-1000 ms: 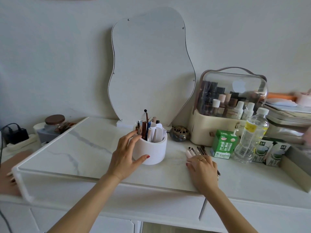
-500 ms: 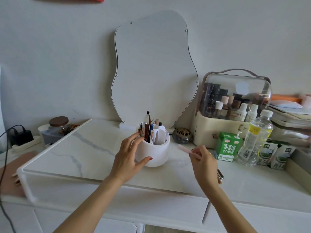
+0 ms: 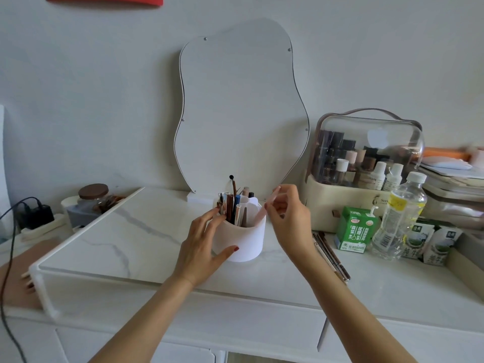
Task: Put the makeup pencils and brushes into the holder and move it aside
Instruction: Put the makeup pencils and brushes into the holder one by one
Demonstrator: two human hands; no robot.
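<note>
Frame centre: your left hand point(image 3: 201, 247) curls round the white holder point(image 3: 243, 241), thumb across its front. Your right hand point(image 3: 290, 218), wrist bent, pinches a tilted pink pencil point(image 3: 262, 213), lower end inside the rim. Loose pencils point(image 3: 331, 254) lie right of centre.

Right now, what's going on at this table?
A person is tidying makeup tools. The left hand holds the white holder, which already has several pencils and brushes standing in it. The right hand pinches a pink pencil, slanted, with its lower end at the holder's opening. A few more pencils lie loose to the right, by the green carton, so the job isn't finished.
</note>
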